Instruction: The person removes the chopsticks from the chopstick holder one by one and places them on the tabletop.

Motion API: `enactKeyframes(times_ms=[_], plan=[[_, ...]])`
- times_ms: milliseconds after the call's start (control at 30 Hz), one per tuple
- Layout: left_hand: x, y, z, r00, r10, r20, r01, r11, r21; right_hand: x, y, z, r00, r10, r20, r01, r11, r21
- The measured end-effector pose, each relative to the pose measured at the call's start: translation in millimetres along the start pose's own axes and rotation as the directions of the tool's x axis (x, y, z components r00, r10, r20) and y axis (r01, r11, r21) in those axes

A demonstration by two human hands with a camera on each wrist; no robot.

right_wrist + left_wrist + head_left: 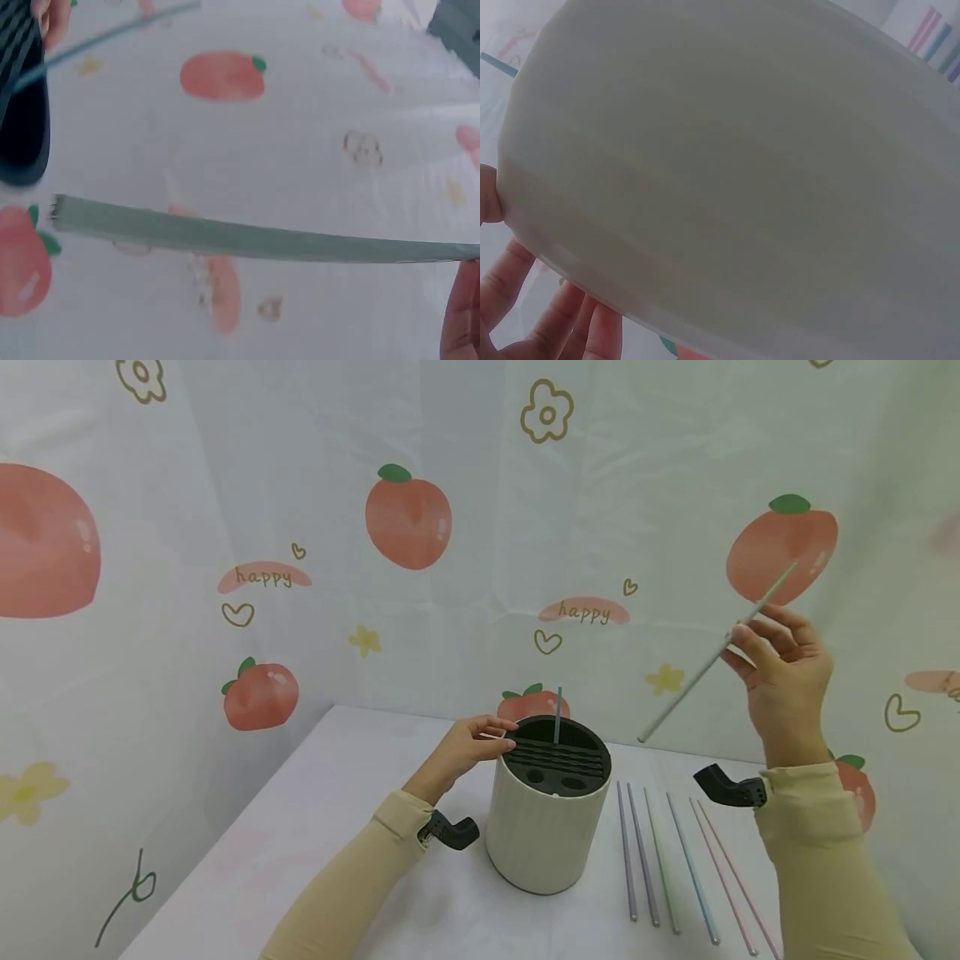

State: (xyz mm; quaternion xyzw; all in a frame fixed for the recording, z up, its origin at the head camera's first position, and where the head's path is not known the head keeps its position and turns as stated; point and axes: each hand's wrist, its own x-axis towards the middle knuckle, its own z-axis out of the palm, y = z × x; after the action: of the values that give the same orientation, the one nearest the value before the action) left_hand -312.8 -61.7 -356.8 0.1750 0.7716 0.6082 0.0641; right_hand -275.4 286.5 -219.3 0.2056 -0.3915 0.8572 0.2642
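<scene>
A white ribbed knife holder [543,839] has a black insert [555,756] with long slots and round holes. One bluish chopstick [558,714] stands in its rear compartment. My left hand [468,747] grips the holder's left rim, thumb and fingertips at the edge; in the left wrist view its fingers [555,315] lie along the side wall. Raised to the right of the holder, my right hand [787,668] pinches a pale green chopstick [690,685] between thumb and fingers. That chopstick slants down-left, its lower end in the air, also seen in the right wrist view [247,238].
Several chopsticks lie side by side on the white table right of the holder: purple [643,852], green [662,860], blue [692,868] and pink [723,877]. Behind the table hangs a white curtain [465,635] printed with peaches, flowers and hearts.
</scene>
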Motion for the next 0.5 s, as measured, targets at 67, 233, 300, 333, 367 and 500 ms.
enactKeyframes(times_ms=[67,233,300,333,367,500], plan=[[-0.7,0.9,-0.2,1.000,-0.002,0.001,0.002,1.000,0.003,0.7,-1.3,-17.7,0.998,0.049,-0.039,-0.051,0.997,-0.058],[-3.1,2.4,-1.1,1.000,0.000,-0.004,0.000,1.000,0.005,-3.7,13.7,-68.4,0.974,0.225,-0.015,-0.223,0.947,-0.233],[-3.6,2.7,-1.4,1.000,0.005,-0.002,-0.005,1.000,-0.002,-8.2,22.6,-88.2,0.952,0.305,0.003,-0.290,0.908,-0.303],[-3.8,3.1,-1.5,1.000,0.008,0.001,-0.008,1.000,-0.007,-11.5,26.9,-97.8,0.939,0.345,0.010,-0.321,0.883,-0.343],[-4.0,3.4,-1.6,1.000,0.011,0.005,-0.010,1.000,-0.010,-14.8,31.3,-107.1,0.924,0.383,0.013,-0.348,0.854,-0.386],[-5.1,5.0,-1.8,1.000,0.019,0.020,-0.019,1.000,-0.020,-31.0,49.0,-140.4,0.860,0.510,-0.002,-0.422,0.710,-0.564]])
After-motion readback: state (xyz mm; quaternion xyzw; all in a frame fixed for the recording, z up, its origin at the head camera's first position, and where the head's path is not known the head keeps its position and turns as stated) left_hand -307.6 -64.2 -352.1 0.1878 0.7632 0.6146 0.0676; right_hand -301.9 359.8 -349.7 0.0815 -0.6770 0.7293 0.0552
